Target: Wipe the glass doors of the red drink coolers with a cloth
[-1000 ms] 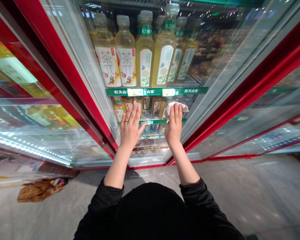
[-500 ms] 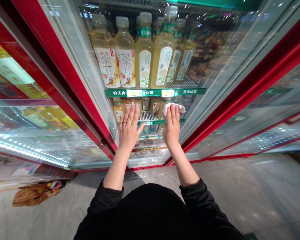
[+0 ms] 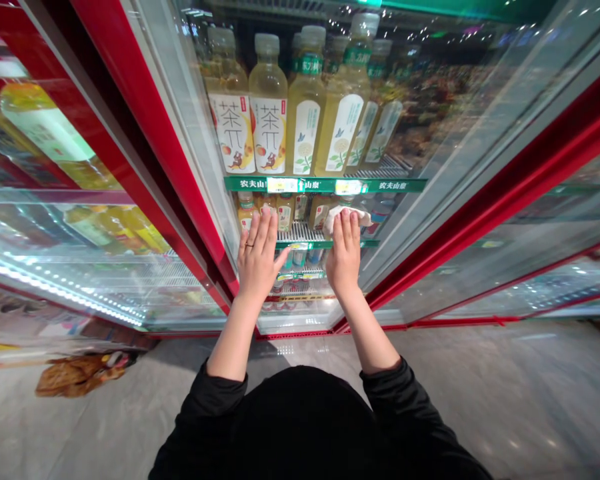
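Note:
My left hand (image 3: 261, 257) lies flat against the glass door (image 3: 445, 133) of a drinks cooler, fingers stretched out and thumb spread, a ring on one finger. Beside it, my right hand (image 3: 344, 257) presses a crumpled white cloth (image 3: 363, 217) to the same glass, fingers together over it. Part of the cloth is hidden under the fingers. Behind the glass, above both hands, stand tea bottles (image 3: 269, 107) and yellowish bottles with green neck bands (image 3: 341, 113). A green shelf strip (image 3: 400, 185) with price tags runs just above my fingertips.
Red door frames (image 3: 150, 133) border the glass on both sides. A neighbouring cooler on the left holds yellow bottles (image 3: 55, 127). A brown crumpled item (image 3: 73, 377) lies low at the left. Grey tiled floor (image 3: 480, 400) stretches below.
The cooler and its bottles have shifted right in view, while both hands keep nearly the same place in the picture. The cloth stays under my right hand.

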`<control>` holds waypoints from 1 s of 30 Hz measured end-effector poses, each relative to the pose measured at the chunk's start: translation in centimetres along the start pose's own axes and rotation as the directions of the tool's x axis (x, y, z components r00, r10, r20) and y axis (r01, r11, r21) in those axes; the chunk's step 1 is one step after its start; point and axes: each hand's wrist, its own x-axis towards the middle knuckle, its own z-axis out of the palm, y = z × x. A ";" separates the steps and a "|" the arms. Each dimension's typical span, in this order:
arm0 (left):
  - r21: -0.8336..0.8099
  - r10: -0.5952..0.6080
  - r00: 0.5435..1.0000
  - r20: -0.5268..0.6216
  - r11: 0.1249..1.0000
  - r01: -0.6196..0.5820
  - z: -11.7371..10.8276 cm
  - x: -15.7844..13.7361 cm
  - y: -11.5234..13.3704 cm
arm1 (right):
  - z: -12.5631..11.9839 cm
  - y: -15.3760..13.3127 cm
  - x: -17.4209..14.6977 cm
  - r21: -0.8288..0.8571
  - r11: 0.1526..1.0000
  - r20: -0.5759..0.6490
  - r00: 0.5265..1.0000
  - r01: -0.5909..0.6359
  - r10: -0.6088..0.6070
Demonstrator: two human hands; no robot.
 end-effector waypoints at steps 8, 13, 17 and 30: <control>0.013 0.009 0.999 0.035 1.000 -0.009 -0.1 -0.4 -0.3 | 1.7 -2.7 -2.4 0.029 0.999 0.096 0.995 0.016 -0.019; 0.018 0.016 1.000 -0.001 1.000 -0.016 -0.3 -0.1 -0.8 | 0.6 -2.0 0.5 -0.049 0.997 0.080 0.996 0.054 -0.050; 0.011 0.001 1.000 -0.025 1.000 -0.001 -1.0 -0.1 -1.3 | 0.7 -1.1 -0.6 -0.026 0.999 -0.085 0.996 0.037 -0.039; 0.014 -0.012 0.998 -0.064 1.000 0.013 -1.6 -0.8 -1.9 | 0.7 -2.8 0.0 -0.029 0.999 0.063 0.997 0.036 -0.034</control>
